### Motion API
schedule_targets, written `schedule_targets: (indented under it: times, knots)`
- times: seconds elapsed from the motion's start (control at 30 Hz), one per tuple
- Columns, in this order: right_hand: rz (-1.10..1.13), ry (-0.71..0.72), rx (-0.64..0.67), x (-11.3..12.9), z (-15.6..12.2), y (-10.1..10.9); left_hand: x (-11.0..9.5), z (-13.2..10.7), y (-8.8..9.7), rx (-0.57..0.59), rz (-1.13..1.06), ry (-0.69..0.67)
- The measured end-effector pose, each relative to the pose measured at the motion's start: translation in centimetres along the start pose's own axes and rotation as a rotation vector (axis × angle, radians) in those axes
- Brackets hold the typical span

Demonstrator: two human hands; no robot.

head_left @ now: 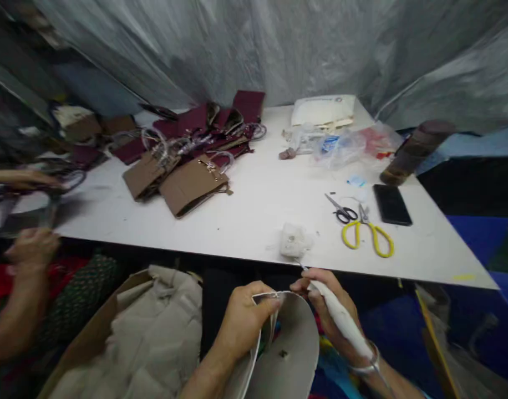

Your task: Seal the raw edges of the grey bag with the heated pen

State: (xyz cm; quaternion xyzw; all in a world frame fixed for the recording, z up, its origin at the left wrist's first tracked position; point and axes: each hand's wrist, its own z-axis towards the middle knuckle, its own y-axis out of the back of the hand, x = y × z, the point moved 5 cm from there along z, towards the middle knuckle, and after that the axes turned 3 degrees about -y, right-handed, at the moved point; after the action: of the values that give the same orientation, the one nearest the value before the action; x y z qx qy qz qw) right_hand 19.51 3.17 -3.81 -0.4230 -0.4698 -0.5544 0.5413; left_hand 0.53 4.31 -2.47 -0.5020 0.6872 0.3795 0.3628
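Note:
My left hand (248,316) pinches the upper edge of a light grey bag piece (298,338), which is bent into an open curve. A small metal fitting (283,354) shows on its inner face. In my right hand (331,302) is a corded iron-like tool (341,318) with a thick white-wrapped handle and a thin metal tip, closed in the fingers. The tip points at a whitish block (293,239) on the table's front edge; whether they touch I cannot tell. My right fingertips are close beside the grey piece's edge.
On the white table (254,205) lie brown bags (193,185), maroon bags (248,105), yellow-handled scissors (366,233), small black scissors (341,210), a phone (392,205) and a bottle (416,152). A box of grey pieces (154,327) stands lower left. A co-worker's hands (33,246) are at far left.

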Motion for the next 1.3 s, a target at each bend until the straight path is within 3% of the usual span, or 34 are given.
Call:
schedule_targets:
  times: [0.17, 0.3, 0.43, 0.6, 0.83, 1.3]
  knots:
    - [-0.289, 0.017, -0.195, 0.0, 2.3, 3.8, 0.3, 2.6, -1.1, 0.056, 0.025, 0.013]
    - [-0.38, -0.078, -0.259, -0.5, 3.7, 4.7, 0.6, 3.4, -2.0, 0.041, 0.011, 0.01]
    - [-0.442, 0.038, -0.247, -0.7, 4.5, 4.2, -0.3, 3.1, -2.0, 0.044, 0.083, -0.034]
    - [-0.523, 0.239, -0.152, -0.8, 4.5, 2.9, -0.8, 4.0, -0.5, -0.017, 0.169, -0.061]
    - [-0.579, 0.259, -0.147, -1.1, 4.7, 2.6, 1.5, 5.9, -0.5, 0.022, -0.006, 0.097]
    - [-0.826, 0.294, -0.02, -0.6, 6.3, 0.8, 1.5, 5.9, -0.8, 0.089, -0.032, 0.068]
